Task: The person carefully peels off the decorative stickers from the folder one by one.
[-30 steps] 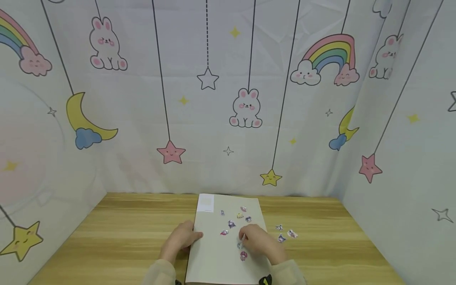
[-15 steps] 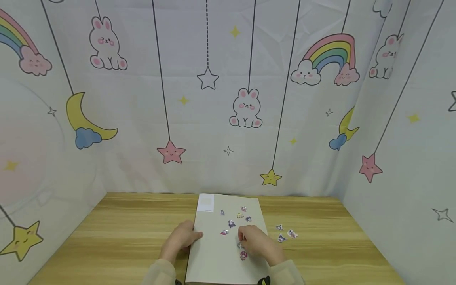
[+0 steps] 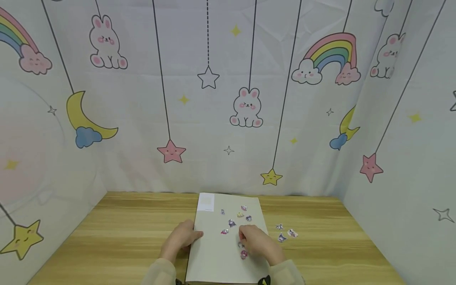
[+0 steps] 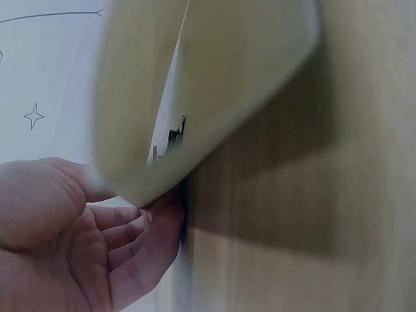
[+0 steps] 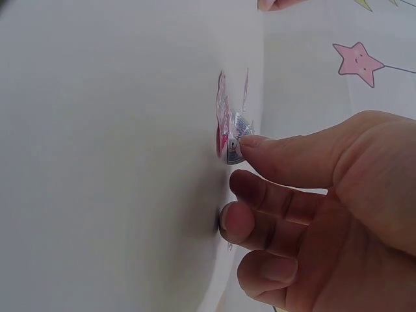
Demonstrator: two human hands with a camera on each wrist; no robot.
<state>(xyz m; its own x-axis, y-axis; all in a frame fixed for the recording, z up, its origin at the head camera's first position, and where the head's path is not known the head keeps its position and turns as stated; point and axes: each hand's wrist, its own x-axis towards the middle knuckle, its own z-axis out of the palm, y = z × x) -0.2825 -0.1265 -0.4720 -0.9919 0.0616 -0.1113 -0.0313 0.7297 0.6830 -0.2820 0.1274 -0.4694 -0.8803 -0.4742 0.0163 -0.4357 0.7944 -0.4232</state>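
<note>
A cream file folder [image 3: 217, 257] lies on the table with several small sticker cutouts on its cover. My left hand [image 3: 182, 235] holds its left edge, thumb on top and fingers beneath, as the left wrist view shows with the folder edge [image 4: 214, 146] rising above the fingers. My right hand [image 3: 257, 240] is over the cover's right side, fingers curled. In the right wrist view its thumb tip meets a blue sticker [image 5: 236, 146] that stands partly up from the cover; the index fingertip's grip on it is hidden. A pink sticker [image 3: 244, 254] lies just below this hand.
Several stickers [image 3: 232, 223] are spread on the folder's upper half. Loose stickers [image 3: 282, 237] lie on the wooden table [image 3: 320, 253] to the right. A white label [image 3: 206, 202] marks the folder's top left corner. A printed curtain [image 3: 213, 118] surrounds the table.
My right fingers have drawn in slightly, covering a pale bit seen between them earlier. The left hand keeps its place on the folder's edge, and the stickers lie as before.
</note>
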